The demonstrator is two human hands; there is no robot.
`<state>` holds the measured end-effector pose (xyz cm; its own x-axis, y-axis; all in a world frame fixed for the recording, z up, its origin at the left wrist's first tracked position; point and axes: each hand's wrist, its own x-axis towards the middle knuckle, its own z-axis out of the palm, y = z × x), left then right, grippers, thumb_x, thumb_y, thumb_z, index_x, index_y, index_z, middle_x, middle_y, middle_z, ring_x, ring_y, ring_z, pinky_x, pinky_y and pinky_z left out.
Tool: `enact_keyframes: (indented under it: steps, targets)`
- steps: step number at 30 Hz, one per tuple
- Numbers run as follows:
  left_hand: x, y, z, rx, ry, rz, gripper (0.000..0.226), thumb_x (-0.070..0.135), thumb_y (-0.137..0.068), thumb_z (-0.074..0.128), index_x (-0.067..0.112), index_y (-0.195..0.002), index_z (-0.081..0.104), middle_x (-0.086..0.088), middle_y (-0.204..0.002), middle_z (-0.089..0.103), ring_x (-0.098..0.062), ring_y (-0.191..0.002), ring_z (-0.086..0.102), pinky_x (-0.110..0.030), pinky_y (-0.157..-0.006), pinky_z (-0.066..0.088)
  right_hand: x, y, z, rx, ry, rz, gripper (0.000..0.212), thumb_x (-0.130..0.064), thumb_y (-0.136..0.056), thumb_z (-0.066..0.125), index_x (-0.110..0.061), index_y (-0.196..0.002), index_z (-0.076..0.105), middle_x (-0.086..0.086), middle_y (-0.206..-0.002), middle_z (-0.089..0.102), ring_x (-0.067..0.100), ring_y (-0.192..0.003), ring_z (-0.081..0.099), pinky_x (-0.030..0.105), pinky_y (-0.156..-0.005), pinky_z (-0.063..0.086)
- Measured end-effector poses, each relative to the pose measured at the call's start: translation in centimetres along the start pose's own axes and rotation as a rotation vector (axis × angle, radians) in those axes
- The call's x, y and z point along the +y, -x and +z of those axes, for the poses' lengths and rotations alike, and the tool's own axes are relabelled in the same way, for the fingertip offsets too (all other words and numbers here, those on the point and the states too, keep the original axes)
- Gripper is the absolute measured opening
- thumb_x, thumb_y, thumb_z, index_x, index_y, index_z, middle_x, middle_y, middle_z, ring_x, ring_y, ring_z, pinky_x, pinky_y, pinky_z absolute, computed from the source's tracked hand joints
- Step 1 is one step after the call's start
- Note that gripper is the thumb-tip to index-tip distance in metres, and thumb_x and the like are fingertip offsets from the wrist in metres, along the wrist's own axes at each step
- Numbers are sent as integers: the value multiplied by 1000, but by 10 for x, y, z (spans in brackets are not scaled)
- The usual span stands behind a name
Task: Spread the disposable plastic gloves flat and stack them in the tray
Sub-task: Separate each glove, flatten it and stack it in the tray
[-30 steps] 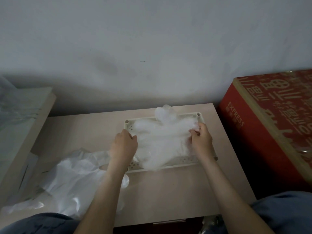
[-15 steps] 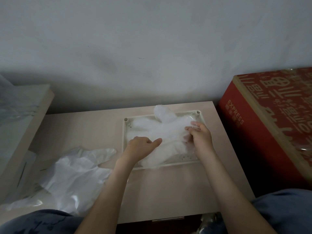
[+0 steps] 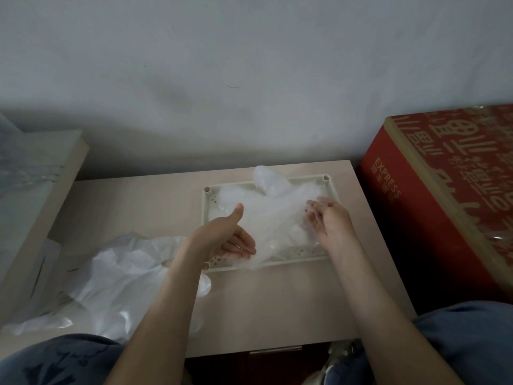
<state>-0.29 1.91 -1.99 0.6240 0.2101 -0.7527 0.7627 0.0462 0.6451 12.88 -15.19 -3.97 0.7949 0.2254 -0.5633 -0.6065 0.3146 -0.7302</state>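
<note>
At frame centre, on the pale wood counter [image 3: 277, 307]: a shallow cream tray [image 3: 294, 262] with small round posts at its far corners and perforations along the edges of its floor. Holds the gloves [image 3: 277, 218], a stack of thin, milky, translucent film spread across nearly the whole tray. Looks cloudy and crinkled rather than smooth, with one rounded finger lobe poking over the far rim toward the grey wall [image 3: 249, 79] and a wrinkled hem spilling just over the near rim.

Left hand [image 3: 224, 237] over the near left part of the tray, palm turned toward the right of the frame, thumb raised, fingers [image 3: 241, 247] straight and close together, tips at the edge of the film. Grips nothing. Contact with the plastic: cannot tell.

Right hand [image 3: 333, 223] over the right side of the tray, fingers [image 3: 319, 222] curled and pinching a fold of the top film, with the plastic as a pale veil across the fingertips.

Lower left of the frame, on the counter and reaching almost to the tray's near left corner: loose gloves [image 3: 111, 279], a rumpled white heap, glossy in places, partly hidden behind the left forearm.

Right edge of the frame, beside the counter: a red carton [image 3: 416, 204] with gold print and the word EXPRESS. Upper left: a pale board [image 3: 41, 190] under clear plastic. Bottom corners: blue denim knees [image 3: 472, 329].
</note>
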Motion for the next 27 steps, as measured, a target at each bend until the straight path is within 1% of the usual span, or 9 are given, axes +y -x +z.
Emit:
enact_keyframes:
  steps: [3, 7, 10, 14, 17, 20, 23, 25, 27]
  targets:
    - [2, 2, 2, -57, 6, -4, 83, 68, -92, 21, 2, -99, 70, -12, -94, 74, -22, -79, 71, -25, -60, 53, 1, 0, 2, -6, -24, 12, 24, 8, -93, 49, -4, -113, 48, 13, -84, 60, 16, -66, 57, 15, -46, 49]
    - [4, -1, 9, -45, -14, 41, 66, 63, -92, 34, 9, -105, 70, -6, -109, 69, -18, -87, 66, -25, -73, 54, 3, 3, 5, -13, -66, 17, 26, 8, -94, 49, -3, -117, 48, 12, -85, 60, 13, -69, 59, 13, -48, 50]
    - [4, -2, 16, -48, 4, 47, 57, 55, -93, 44, 6, -109, 67, -4, -103, 65, -14, -81, 62, -23, -80, 53, 4, 2, 6, -16, -142, 59, 25, 9, -94, 47, 1, -118, 48, 14, -84, 59, 15, -68, 62, 14, -48, 50]
    - [4, -3, 13, -54, 69, -12, 52, 47, -95, 47, 1, -104, 69, -2, -78, 54, -10, -59, 53, -19, -66, 48, 3, 4, 12, -45, -209, 114, 18, 9, -94, 47, 4, -112, 49, 15, -80, 57, 11, -51, 65, 15, -49, 51]
    - [2, -4, 12, -54, 161, -22, 52, 46, -95, 48, -1, -106, 69, -1, -72, 46, -9, -56, 46, -18, -56, 47, 3, 7, 17, -75, -229, 123, 10, 9, -94, 46, 6, -100, 53, 16, -80, 58, 10, -49, 65, 14, -49, 51]
    - [1, -5, 13, -55, 222, -3, 52, 47, -92, 53, 1, -110, 68, -1, -75, 45, -7, -56, 44, -16, -54, 46, 2, 7, 16, -80, -266, 123, 11, 9, -93, 48, 7, -86, 56, 15, -80, 58, 9, -50, 65, 13, -50, 52]
    - [2, -4, 13, -57, 229, 42, 31, 37, -91, 60, 8, -98, 71, -1, -88, 53, -7, -58, 47, -15, -53, 45, 3, 7, 12, -70, -240, 134, 10, 7, -94, 49, 7, -87, 57, 14, -81, 59, 9, -56, 65, 13, -50, 51]
    - [3, -2, 13, -51, 271, 54, 17, 25, -89, 65, 9, -93, 69, -2, -95, 62, -7, -57, 48, -14, -52, 43, 4, 5, 10, -109, -185, 128, 16, 7, -95, 45, 2, -83, 55, 10, -71, 56, 8, -54, 58, 15, -51, 51]
    - [5, 0, 11, -35, 347, 41, 12, 19, -88, 66, 9, -94, 65, -3, -94, 70, -5, -53, 45, -13, -45, 40, 6, 5, 8, -166, -51, 91, 20, 5, -96, 42, -7, -85, 52, 5, -66, 55, 8, -52, 54, 21, -54, 51]
